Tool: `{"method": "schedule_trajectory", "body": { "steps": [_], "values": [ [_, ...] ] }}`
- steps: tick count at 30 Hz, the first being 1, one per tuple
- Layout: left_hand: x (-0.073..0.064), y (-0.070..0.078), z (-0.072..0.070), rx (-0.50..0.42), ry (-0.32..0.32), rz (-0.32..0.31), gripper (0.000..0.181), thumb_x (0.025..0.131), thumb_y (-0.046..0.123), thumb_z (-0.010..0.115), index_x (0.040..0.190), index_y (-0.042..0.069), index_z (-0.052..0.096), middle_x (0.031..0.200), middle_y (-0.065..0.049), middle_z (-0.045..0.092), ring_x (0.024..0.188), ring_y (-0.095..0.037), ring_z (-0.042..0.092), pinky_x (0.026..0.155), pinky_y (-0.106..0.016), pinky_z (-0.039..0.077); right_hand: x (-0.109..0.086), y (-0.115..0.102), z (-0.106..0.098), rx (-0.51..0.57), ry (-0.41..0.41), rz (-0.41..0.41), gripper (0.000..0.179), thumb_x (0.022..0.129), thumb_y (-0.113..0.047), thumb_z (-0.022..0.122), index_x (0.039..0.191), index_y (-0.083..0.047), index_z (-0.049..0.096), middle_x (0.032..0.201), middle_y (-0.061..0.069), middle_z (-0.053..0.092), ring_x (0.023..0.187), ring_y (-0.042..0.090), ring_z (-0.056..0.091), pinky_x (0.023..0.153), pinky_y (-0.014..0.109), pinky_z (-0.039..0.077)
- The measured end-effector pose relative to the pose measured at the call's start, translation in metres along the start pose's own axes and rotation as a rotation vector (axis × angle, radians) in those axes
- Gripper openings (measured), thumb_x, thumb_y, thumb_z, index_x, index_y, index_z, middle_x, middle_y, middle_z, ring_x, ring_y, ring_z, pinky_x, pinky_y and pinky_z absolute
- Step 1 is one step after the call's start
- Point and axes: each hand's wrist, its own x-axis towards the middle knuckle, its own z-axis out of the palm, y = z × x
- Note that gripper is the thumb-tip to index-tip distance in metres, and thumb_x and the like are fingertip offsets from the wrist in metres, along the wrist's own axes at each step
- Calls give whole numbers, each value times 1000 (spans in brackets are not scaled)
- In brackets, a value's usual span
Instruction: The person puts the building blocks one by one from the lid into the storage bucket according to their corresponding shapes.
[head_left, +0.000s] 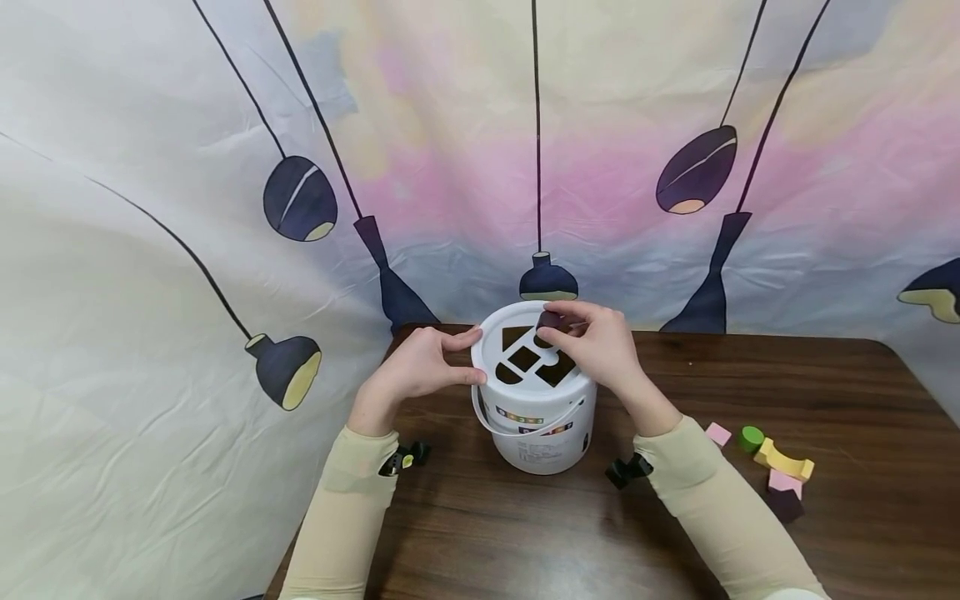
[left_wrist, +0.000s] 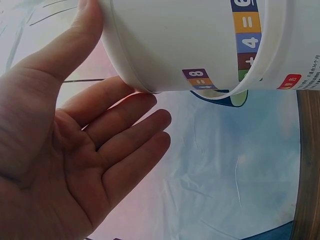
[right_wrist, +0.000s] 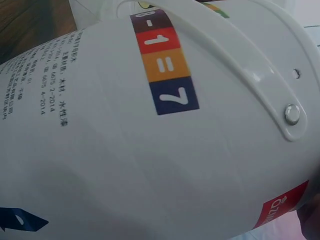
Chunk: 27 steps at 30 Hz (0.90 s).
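A white shape-sorter bucket [head_left: 540,450] stands upright on the table, its lid [head_left: 491,354] cut with several shaped holes. Between thumb and forefinger my right hand [head_left: 600,346] pinches a dark purple block [head_left: 551,319] at a hole on the lid's far right. The block's full shape is hidden by the fingers. My left hand [head_left: 420,367] touches the left rim of the lid with thumb and forefinger. In the left wrist view, the other fingers [left_wrist: 135,162] of that hand extend loosely below the bucket's edge. The right wrist view is mostly filled by the bucket's printed wall [right_wrist: 115,150].
Right of the bucket lie a pink block [head_left: 717,434], a green cylinder [head_left: 752,439], a yellow arch block [head_left: 783,461], another pink block [head_left: 785,484] and a dark block [head_left: 784,505]. The bucket's handle [head_left: 517,434] hangs at its front. A printed cloth [head_left: 465,167] hangs behind the table.
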Motion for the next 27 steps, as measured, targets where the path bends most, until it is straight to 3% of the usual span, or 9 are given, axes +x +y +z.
{"method": "schedule_trajectory", "body": {
  "steps": [8, 15, 27],
  "values": [
    [-1, 1, 1, -3, 4, 6, 78, 83, 45, 93, 150, 23, 61, 148, 5, 62, 57, -16, 46, 63, -34, 41, -2, 0, 2, -70, 29, -73, 39, 90, -27, 90, 126, -16, 82, 98, 1, 79, 80, 19, 73, 72, 41, 57],
    [-2, 1, 0, 7, 14, -20, 77, 84, 47, 93, 151, 26, 61, 148, 1, 62, 50, -13, 28, 58, -33, 35, -1, 0, 3, -114, 3, -97, 35, 89, -30, 90, 121, -18, 83, 96, -2, 79, 79, 17, 72, 72, 41, 56],
    [-2, 1, 1, -2, 11, -18, 78, 83, 46, 93, 150, 25, 61, 148, 0, 63, 49, -14, 29, 58, -34, 35, -2, -1, 1, -136, -21, -100, 33, 90, -30, 88, 121, -17, 84, 101, -1, 80, 86, 19, 74, 77, 43, 58]
  ]
}}
